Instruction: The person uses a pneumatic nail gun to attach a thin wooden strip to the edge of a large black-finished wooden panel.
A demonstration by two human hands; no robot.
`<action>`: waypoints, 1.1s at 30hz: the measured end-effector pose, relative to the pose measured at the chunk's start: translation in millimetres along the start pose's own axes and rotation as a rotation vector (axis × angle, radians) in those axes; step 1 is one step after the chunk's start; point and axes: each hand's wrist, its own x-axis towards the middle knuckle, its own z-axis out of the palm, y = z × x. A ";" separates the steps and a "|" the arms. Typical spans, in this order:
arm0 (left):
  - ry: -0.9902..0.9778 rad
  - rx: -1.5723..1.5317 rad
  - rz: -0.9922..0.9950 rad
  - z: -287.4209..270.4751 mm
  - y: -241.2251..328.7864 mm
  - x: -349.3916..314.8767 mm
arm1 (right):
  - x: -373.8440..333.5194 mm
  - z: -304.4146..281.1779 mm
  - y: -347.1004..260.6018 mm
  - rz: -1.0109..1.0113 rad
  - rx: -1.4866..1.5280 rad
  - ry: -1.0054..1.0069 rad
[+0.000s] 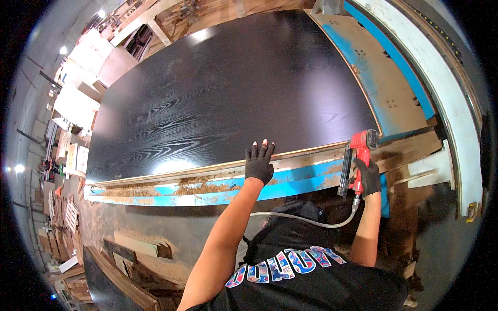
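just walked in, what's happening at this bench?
A person in black fingerless gloves is working at the near edge of a large black wood-grain panel lying flat on a worn blue-painted workbench. The left hand presses flat on the panel's edge. The right hand grips a red pneumatic nail gun, its clear air hose trailing below, with the nose at the panel's edge strip near the right corner.

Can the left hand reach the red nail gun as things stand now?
Probably yes. The left hand rests flat on the black panel's near edge, and nothing lies on the edge between it and the red nail gun, which the right hand holds.
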 end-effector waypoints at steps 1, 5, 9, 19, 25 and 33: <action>0.005 -0.001 0.000 1.9 -2.0 1.4 | -5.3 3.0 -4.7 0.049 0.006 0.025; -0.002 -0.012 -0.002 1.2 -4.9 9.5 | -15.0 5.2 -9.6 0.056 0.063 0.027; -0.033 0.021 -0.031 4.4 -7.2 18.4 | -11.3 0.9 -3.7 0.043 0.043 0.025; -0.178 0.013 -0.078 -5.6 -11.2 30.9 | 9.5 -6.2 18.6 0.070 0.318 0.038; -0.231 -0.020 -0.086 -20.1 -7.1 33.1 | 30.5 -25.3 56.4 0.140 0.512 0.053; -0.315 -0.014 -0.092 -23.5 -8.6 36.2 | 5.4 -8.5 27.6 0.123 0.465 0.145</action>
